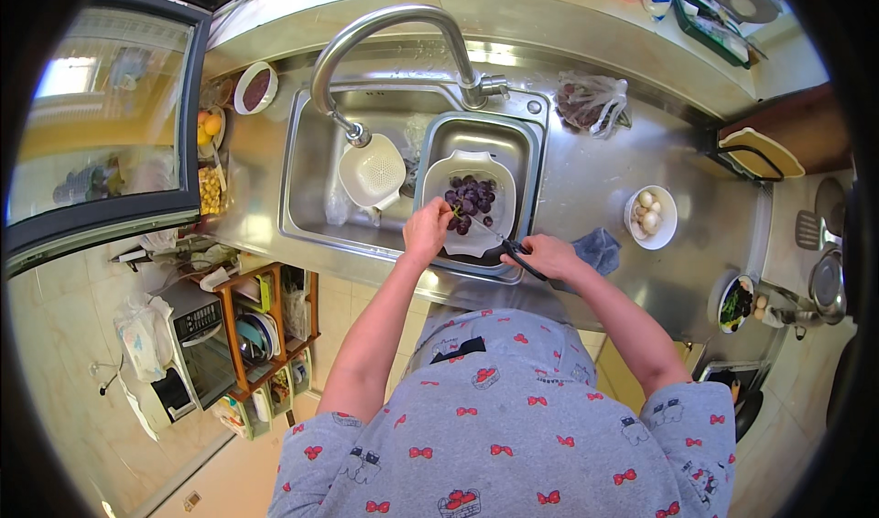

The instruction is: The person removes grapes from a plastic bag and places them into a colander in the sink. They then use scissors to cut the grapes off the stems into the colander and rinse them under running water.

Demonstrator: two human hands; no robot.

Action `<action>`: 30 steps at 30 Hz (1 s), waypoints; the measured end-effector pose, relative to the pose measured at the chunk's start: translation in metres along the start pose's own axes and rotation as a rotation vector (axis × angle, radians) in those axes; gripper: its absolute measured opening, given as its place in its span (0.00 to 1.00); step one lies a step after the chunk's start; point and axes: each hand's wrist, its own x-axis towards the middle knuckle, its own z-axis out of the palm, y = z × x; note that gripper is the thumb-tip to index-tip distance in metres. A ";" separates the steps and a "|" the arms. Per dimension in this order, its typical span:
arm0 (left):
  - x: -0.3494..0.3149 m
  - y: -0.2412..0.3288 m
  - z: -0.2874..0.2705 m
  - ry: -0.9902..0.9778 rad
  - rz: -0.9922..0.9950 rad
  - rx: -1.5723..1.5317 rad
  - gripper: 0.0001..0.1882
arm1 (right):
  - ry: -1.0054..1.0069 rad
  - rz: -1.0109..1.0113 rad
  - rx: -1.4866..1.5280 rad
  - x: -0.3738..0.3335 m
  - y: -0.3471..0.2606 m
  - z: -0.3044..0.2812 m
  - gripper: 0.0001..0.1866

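My left hand (428,231) pinches a bunch of dark purple grapes (470,195) by its green stem. The grapes rest in or just over a white basin (497,174), set inside a grey rectangular tub in the sink. In my right hand (547,256) is a pair of scissors (515,251) with black handles. Their blades point toward the stem, close by the left hand's fingers. Whether the blades touch the stem is too small to tell.
A white colander (371,172) sits in the sink under the curved faucet (385,12). A blue-grey cloth (597,250) lies right of the sink, near a bowl of whole mushrooms or garlic (649,216). Behind them rests a clear plastic bag (593,104). An open window (101,115) juts in at left.
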 end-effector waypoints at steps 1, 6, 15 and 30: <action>0.000 -0.001 0.000 0.002 0.012 0.002 0.07 | -0.013 -0.008 -0.050 0.000 -0.001 -0.002 0.41; 0.001 -0.006 0.005 0.013 0.062 0.002 0.06 | -0.046 -0.015 -0.126 0.003 -0.009 -0.008 0.41; -0.002 -0.005 0.005 0.028 0.029 0.017 0.06 | -0.064 0.006 -0.161 -0.002 -0.013 -0.010 0.42; -0.001 -0.015 0.009 0.018 -0.034 -0.057 0.07 | 0.096 -0.052 -0.047 -0.004 -0.003 -0.001 0.35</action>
